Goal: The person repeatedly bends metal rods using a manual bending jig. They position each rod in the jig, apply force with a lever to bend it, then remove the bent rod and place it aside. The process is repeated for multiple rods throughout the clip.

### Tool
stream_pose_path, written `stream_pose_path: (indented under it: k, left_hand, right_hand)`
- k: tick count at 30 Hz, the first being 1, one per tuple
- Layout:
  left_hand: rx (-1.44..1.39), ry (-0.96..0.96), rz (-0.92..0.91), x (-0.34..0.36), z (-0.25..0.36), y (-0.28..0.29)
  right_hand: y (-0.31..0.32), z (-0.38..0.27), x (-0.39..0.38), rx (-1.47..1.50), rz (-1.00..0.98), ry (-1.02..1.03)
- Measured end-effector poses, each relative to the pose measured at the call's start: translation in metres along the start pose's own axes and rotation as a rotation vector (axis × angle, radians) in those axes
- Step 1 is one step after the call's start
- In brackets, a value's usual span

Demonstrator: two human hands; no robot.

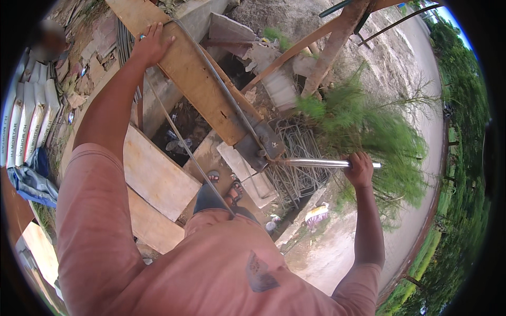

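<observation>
My left hand (151, 46) lies on a long wooden plank (195, 84), its fingers stretched out over the wood. A thin steel rod (213, 68) runs along the plank from near those fingers to a dark metal plate (268, 138) at the plank's near end. My right hand (359, 169) is wrapped round a shiny metal pipe (316, 163), close to its outer end. The pipe's inner end meets the plate, where the exact joint is hard to make out. A second thin rod (176, 131) slants from below the plank toward my waist.
Bent steel rod frames (303, 152) lie in a heap below the pipe. A leafy green branch (369, 131) spreads beside my right hand. Pale boards (161, 171) lie by my feet. At the left stand stacked sacks (34, 116), with a person (48, 41) beyond. Wooden posts (334, 50) rise ahead.
</observation>
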State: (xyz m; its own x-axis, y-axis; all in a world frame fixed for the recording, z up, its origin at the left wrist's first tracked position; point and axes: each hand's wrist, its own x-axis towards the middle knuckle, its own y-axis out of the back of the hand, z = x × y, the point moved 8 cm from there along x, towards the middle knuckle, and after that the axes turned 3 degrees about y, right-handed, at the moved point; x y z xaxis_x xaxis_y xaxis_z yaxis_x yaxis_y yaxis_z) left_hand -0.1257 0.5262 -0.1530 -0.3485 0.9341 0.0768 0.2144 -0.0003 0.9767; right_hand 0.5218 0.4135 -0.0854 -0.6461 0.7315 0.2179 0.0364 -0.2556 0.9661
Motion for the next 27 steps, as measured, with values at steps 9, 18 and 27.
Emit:
stream_pose_path:
  k: [9, 18, 27]
  left_hand:
    - [0.035, -0.004, 0.007, 0.005, -0.004, -0.008]
    - [0.065, -0.028, 0.034, 0.010, -0.008, -0.016]
    - [-0.013, -0.014, 0.018, 0.011, -0.009, -0.012]
  right_hand:
    - [-0.010, 0.015, 0.062, 0.031, -0.081, 0.200]
    - [-0.016, 0.010, 0.082, 0.081, -0.079, 0.283]
    - [-0.030, 0.016, 0.062, 0.084, -0.108, 0.165]
